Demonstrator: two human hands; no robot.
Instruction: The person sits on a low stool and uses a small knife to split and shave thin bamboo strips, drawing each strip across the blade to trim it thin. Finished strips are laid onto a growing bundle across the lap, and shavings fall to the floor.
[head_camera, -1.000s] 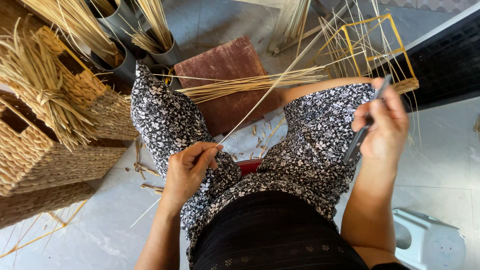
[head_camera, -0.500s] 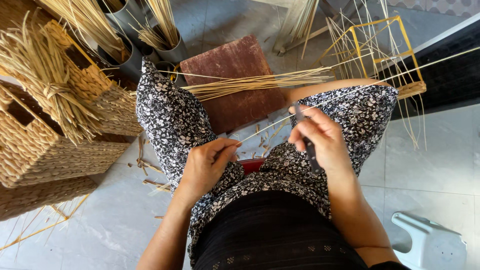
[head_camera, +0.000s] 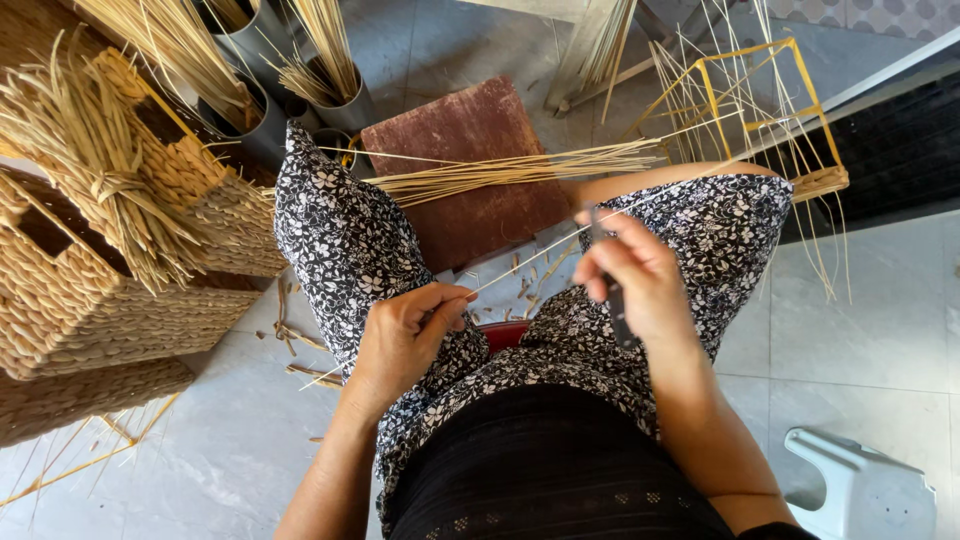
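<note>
My left hand (head_camera: 405, 340) rests on my left knee and pinches one end of a thin pale reed strip (head_camera: 540, 255). The strip runs up and to the right, to my right hand (head_camera: 640, 285). That hand grips a dark slim knife (head_camera: 612, 295) and holds its blade against the strip above my right thigh. A bundle of the same reeds (head_camera: 510, 172) lies across my lap and the brown board (head_camera: 470, 165) in front of my knees. I sit in a black-and-white floral skirt.
Woven baskets (head_camera: 120, 290) with loose reed ends stand stacked at the left. Grey tubes (head_camera: 340, 100) holding reeds are behind my left knee. A yellow wire frame (head_camera: 745, 95) with upright reeds stands at the upper right. A pale plastic stool (head_camera: 860, 490) sits at the lower right.
My right hand has come in from the far right to the reed strip and brought the knife to it. My left hand has kept its pinch on the strip's end.
</note>
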